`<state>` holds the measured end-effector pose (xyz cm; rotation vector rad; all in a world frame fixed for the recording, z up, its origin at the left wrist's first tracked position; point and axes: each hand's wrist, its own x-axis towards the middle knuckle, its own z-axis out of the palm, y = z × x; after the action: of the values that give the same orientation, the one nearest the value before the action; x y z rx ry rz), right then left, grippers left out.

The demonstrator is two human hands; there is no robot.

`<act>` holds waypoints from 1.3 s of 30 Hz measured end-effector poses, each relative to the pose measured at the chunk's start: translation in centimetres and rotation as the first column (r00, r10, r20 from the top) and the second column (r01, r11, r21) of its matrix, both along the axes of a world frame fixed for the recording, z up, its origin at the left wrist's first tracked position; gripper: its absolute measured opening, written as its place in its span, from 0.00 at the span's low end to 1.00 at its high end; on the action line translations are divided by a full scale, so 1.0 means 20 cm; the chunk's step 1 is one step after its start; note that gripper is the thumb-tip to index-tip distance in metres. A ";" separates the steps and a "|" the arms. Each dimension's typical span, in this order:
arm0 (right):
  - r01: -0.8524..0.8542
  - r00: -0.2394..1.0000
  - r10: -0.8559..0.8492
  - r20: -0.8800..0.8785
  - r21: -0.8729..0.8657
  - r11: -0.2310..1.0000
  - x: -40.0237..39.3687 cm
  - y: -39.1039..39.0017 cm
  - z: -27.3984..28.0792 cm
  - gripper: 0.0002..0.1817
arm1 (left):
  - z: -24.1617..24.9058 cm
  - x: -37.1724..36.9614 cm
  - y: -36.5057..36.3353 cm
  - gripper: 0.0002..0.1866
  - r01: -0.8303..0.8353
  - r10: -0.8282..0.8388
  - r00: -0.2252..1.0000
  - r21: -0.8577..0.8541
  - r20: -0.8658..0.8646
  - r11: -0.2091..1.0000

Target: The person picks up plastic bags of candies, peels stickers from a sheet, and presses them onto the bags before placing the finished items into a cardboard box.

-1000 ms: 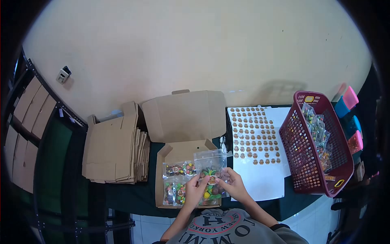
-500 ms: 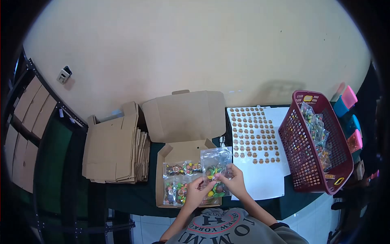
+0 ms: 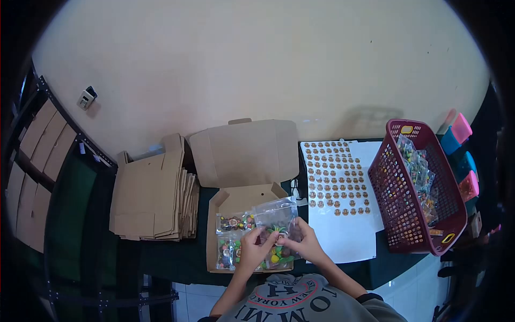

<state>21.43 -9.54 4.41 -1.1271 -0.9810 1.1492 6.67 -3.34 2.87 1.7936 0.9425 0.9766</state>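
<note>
A clear plastic bag (image 3: 276, 212) with colourful candies in its lower half is held between both hands, above the right part of an open cardboard box (image 3: 213, 252). My left hand (image 3: 254, 252) grips the bag's left side, thumb on its front. My right hand (image 3: 307, 246) pinches it on the right, and a small round sticker (image 3: 281, 236) shows near the thumbs. Inside the box lie several candy bags (image 3: 228, 253), partly covered by the held bag and my left hand.
Flattened cardboard boxes (image 3: 145, 193) are stacked at the left. White sheets of round stickers (image 3: 335, 174) lie to the right, beside a maroon basket (image 3: 394, 204) holding bagged candies (image 3: 418, 169). Pink and blue containers (image 3: 468, 187) stand at the far right.
The bag has moved slightly left and now tilts. My left hand has shifted left and up a little, and my right hand has moved slightly left.
</note>
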 end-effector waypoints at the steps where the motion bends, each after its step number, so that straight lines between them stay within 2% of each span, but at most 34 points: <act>1: 0.000 1.000 0.000 0.000 0.001 1.000 0.01 0.00 0.00 0.17 | 0.03 0.00 0.00 0.10 0.000 0.000 1.000 0.001 0.000 1.000; 4: -0.044 0.988 0.045 0.145 -0.014 0.999 0.03 0.00 -0.03 0.19 | 0.06 0.00 -0.01 0.11 -0.026 0.025 0.999 0.039 0.034 0.999; 8: -0.086 0.985 0.095 0.147 -0.064 0.994 0.04 -0.03 0.06 0.18 | 0.03 -0.03 0.03 0.11 0.043 -0.044 0.999 0.040 0.032 0.998; 11: -0.106 0.980 0.104 0.169 0.001 0.994 0.07 -0.04 0.03 0.16 | 0.04 -0.04 0.02 0.13 0.025 -0.024 0.999 -0.026 0.024 0.999; 16: -0.142 0.986 0.137 0.099 0.046 0.989 0.07 -0.05 0.02 0.17 | 0.03 -0.04 0.01 0.13 0.064 -0.052 0.991 -0.099 0.120 0.993; 20: -0.139 0.987 0.134 0.085 0.059 0.988 0.05 -0.05 -0.04 0.20 | 0.02 -0.03 0.00 0.08 0.092 -0.087 0.995 -0.101 0.051 0.991; 22: 0.079 0.969 -0.112 0.219 0.153 0.985 -0.01 -0.05 0.00 0.23 | 0.05 0.01 -0.03 0.08 0.081 -0.080 0.995 0.014 -0.058 0.997; 23: 0.078 0.970 -0.111 0.218 0.152 0.985 -0.01 -0.06 -0.01 0.23 | 0.07 0.01 -0.03 0.08 0.080 -0.079 0.995 0.013 -0.059 0.997; 25: 0.071 0.992 -0.075 0.098 0.042 0.997 -0.01 -0.06 -0.02 0.26 | 0.10 0.04 -0.01 0.09 0.110 -0.109 0.993 0.053 -0.035 0.992; 29: 0.045 0.998 -0.047 0.038 0.040 0.998 0.00 -0.07 0.01 0.25 | 0.12 0.02 0.03 0.09 0.186 -0.186 0.982 0.104 -0.009 0.977; 32: 0.032 0.999 -0.031 -0.027 0.026 0.999 0.00 -0.09 -0.01 0.23 | 0.09 -0.01 0.03 0.10 0.212 -0.211 0.977 0.036 -0.014 0.977; 34: 0.000 0.999 -0.001 0.047 0.030 1.000 0.00 -0.09 -0.07 0.22 | 0.08 -0.03 0.03 0.11 0.247 -0.258 0.959 -0.096 -0.118 0.964; 35: -0.002 0.999 0.000 0.047 0.032 0.999 0.00 -0.08 -0.08 0.22 | 0.08 -0.02 0.02 0.11 0.246 -0.256 0.959 -0.094 -0.119 0.965; 37: -0.040 0.991 0.035 0.127 0.034 0.999 -0.01 -0.09 -0.10 0.23 | 0.06 0.02 -0.01 0.10 0.104 -0.074 0.974 -0.133 0.213 0.986; 38: -0.040 0.992 0.036 0.124 0.030 0.999 -0.01 -0.09 -0.09 0.23 | 0.03 0.01 0.01 0.08 0.124 -0.044 0.936 -0.211 0.350 0.969; 39: -0.078 0.993 0.080 0.088 -0.031 0.996 -0.01 -0.09 -0.08 0.24 | 0.02 -0.01 0.03 0.08 0.123 -0.041 0.937 -0.217 0.347 0.968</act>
<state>21.30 -11.43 2.84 -1.1793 -1.0901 1.1873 6.42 -2.64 3.17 1.3974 0.7242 1.0340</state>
